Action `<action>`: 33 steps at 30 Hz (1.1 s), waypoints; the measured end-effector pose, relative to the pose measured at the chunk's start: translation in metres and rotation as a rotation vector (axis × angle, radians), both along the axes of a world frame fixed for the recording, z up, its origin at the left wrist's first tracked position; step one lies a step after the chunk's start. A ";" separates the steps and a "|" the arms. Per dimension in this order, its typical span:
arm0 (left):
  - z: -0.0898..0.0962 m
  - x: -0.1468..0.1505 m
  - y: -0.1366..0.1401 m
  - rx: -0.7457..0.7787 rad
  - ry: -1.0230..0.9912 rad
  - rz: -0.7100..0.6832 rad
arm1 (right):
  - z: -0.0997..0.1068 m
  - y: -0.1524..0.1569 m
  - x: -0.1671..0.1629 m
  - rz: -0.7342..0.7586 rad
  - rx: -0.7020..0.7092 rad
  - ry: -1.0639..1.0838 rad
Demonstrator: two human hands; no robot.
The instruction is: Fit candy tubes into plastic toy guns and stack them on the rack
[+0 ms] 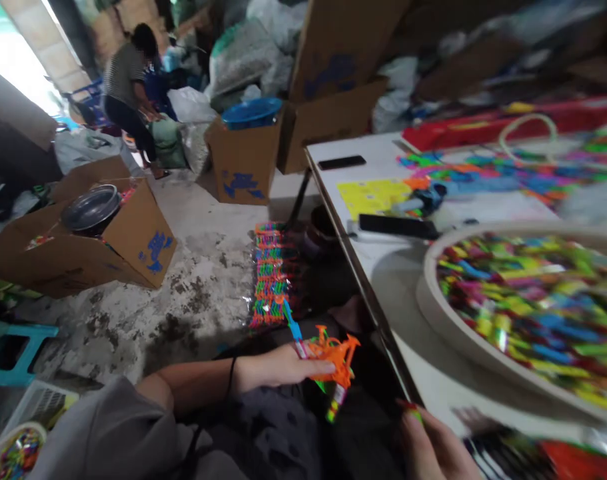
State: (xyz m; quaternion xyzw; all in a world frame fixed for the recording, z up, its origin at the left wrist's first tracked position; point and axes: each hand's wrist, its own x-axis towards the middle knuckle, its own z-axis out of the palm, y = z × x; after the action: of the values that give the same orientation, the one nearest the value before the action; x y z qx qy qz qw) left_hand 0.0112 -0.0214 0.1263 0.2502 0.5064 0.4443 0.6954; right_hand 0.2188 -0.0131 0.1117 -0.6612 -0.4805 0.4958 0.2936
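While the left hand (293, 363) is closing its thumb and fingers around a bundle of plastic pieces (336, 357), mostly orange with bits of blue and green, that bundle is hanging above the person's lap, left of the table's edge. The right hand (436, 443) is curling its fingers beside that edge, low in view; green and red are showing at its fingertips, but blur is hiding whether it is gripping anything.

On the white table (400, 270), a wide, pale round basin (426, 293) is holding a heap of small, brightly coloured pieces. Farther back, a long red tray (433, 137) is lying near more coloured pieces.

At far left, a cardboard box (138, 233) is holding a dark round basin (90, 207); a second box (246, 160) is carrying a blue basin (253, 110). At lower left, a small tub (40, 430) is holding mixed coloured pieces.

The table's dark edge is slanting from upper middle down toward the right hand. Stained concrete floor (208, 250) is stretching between the first box and a clear-wrapped strip of colourful pieces (270, 273). Beyond, another person (126, 83) is bending over sacks.
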 end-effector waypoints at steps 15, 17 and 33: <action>0.007 0.009 0.024 0.155 0.159 -0.354 | 0.015 -0.006 -0.021 -0.079 0.259 0.295; 0.006 0.010 0.022 0.158 0.169 -0.324 | 0.014 -0.009 -0.020 -0.084 0.243 0.302; 0.004 0.007 0.021 0.202 0.331 -0.250 | 0.012 -0.014 -0.028 0.145 0.490 -0.083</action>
State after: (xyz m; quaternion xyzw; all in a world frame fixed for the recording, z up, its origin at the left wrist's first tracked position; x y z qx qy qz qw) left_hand 0.0179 -0.0002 0.1300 0.4487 0.5315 0.3560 0.6240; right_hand 0.1911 -0.0273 0.1238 -0.5537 -0.6443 0.3567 0.3887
